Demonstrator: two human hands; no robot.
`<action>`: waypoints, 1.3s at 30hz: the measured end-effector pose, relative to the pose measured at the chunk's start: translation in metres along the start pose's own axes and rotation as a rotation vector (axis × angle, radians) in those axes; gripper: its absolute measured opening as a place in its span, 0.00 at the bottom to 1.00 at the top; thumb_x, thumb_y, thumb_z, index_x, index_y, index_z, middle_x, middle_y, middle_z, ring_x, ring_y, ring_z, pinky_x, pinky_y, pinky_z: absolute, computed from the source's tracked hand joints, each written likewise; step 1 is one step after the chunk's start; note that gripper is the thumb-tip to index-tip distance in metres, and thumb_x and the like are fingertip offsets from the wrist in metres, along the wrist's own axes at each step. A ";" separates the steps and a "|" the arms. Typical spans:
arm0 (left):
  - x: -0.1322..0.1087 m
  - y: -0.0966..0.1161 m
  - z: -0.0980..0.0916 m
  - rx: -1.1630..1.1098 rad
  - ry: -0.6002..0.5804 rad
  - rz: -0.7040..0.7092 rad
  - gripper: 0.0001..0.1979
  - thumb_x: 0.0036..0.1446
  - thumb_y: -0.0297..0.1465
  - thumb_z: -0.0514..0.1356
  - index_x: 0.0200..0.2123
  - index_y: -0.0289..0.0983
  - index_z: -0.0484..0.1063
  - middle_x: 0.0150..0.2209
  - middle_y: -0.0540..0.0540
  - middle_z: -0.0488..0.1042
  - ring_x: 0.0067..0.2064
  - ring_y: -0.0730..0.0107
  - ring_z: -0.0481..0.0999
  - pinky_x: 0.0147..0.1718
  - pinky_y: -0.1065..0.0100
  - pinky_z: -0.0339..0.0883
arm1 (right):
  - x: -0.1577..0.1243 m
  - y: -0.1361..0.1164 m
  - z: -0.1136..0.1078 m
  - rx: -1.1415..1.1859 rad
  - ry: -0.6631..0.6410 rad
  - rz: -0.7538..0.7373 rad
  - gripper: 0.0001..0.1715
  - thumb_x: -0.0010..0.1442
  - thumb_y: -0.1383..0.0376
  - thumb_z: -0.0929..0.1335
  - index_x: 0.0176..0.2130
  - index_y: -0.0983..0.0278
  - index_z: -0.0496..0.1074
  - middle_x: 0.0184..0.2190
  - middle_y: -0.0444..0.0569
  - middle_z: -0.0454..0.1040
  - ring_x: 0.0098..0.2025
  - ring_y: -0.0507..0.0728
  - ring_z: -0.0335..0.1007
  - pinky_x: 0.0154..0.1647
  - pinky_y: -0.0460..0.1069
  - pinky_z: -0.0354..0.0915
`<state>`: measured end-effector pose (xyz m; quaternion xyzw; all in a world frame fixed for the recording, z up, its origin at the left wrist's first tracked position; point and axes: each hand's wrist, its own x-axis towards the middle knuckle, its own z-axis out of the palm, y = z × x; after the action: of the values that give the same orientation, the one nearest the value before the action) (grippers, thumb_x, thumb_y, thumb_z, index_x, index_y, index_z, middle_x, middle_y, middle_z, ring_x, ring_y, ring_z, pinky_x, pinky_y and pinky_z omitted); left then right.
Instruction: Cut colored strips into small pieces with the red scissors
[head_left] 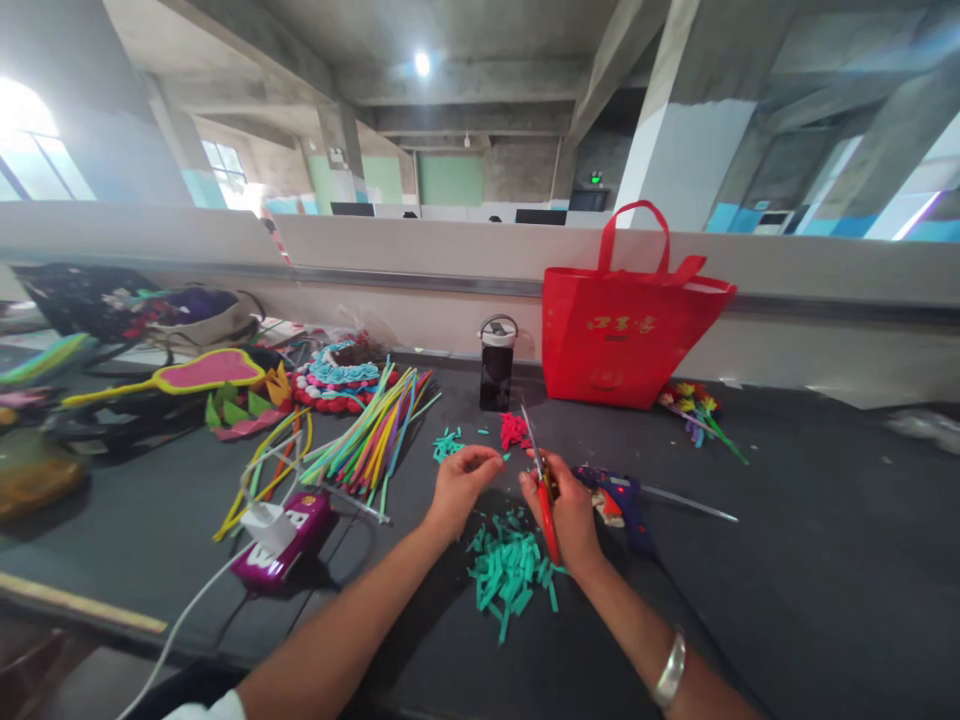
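My right hand (568,508) grips red-handled scissors (541,478), their blades pointing up and away over the dark table (787,560). My left hand (459,482) is pinched, its fingertips close to the blades; what it holds is too small to make out. Below both hands lies a pile of teal cut strips (510,572). A smaller teal cluster (447,444) and a red crumpled piece (513,431) lie just beyond the hands. A silver bracelet (670,668) is on my right wrist.
A glue gun (626,497) lies right of my right hand. Colourful sticks (375,435) fan out at left, beside a purple power strip (289,537) with a white plug. A black bottle (496,365) and red tote bag (626,325) stand at the back wall. Craft flowers (697,405) lie right.
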<state>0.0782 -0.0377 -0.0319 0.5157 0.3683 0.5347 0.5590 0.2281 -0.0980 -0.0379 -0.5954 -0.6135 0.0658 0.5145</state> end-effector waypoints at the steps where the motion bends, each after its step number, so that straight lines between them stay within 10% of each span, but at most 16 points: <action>1: -0.003 -0.001 0.002 0.076 -0.026 0.042 0.07 0.44 0.32 0.67 0.27 0.36 0.77 0.24 0.49 0.74 0.27 0.73 0.69 0.29 0.72 0.61 | 0.000 -0.002 -0.001 0.053 -0.010 0.007 0.20 0.60 0.57 0.65 0.49 0.65 0.68 0.33 0.49 0.76 0.33 0.56 0.74 0.39 0.50 0.69; 9: -0.015 0.006 0.011 0.381 -0.153 0.189 0.03 0.47 0.29 0.63 0.26 0.38 0.78 0.23 0.49 0.73 0.27 0.71 0.68 0.29 0.71 0.59 | 0.001 -0.003 0.000 0.187 -0.017 0.056 0.18 0.58 0.62 0.64 0.48 0.64 0.68 0.32 0.45 0.73 0.33 0.53 0.71 0.39 0.48 0.68; 27: -0.011 0.012 0.005 -0.007 -0.376 -0.258 0.02 0.41 0.27 0.63 0.22 0.34 0.75 0.21 0.50 0.70 0.24 0.76 0.65 0.28 0.72 0.58 | -0.001 -0.006 -0.002 0.233 -0.062 -0.030 0.16 0.58 0.65 0.63 0.47 0.62 0.68 0.35 0.45 0.73 0.34 0.52 0.71 0.40 0.48 0.67; 39: -0.005 0.012 0.004 -0.423 -0.151 -0.267 0.08 0.43 0.29 0.68 0.27 0.33 0.74 0.23 0.49 0.73 0.23 0.77 0.68 0.27 0.72 0.61 | 0.000 0.011 0.001 -0.115 0.020 -0.117 0.19 0.58 0.65 0.63 0.49 0.64 0.68 0.42 0.52 0.74 0.43 0.58 0.71 0.46 0.52 0.67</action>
<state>0.0789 -0.0446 -0.0197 0.3726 0.2702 0.4812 0.7460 0.2347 -0.0942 -0.0461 -0.5879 -0.6448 -0.0057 0.4884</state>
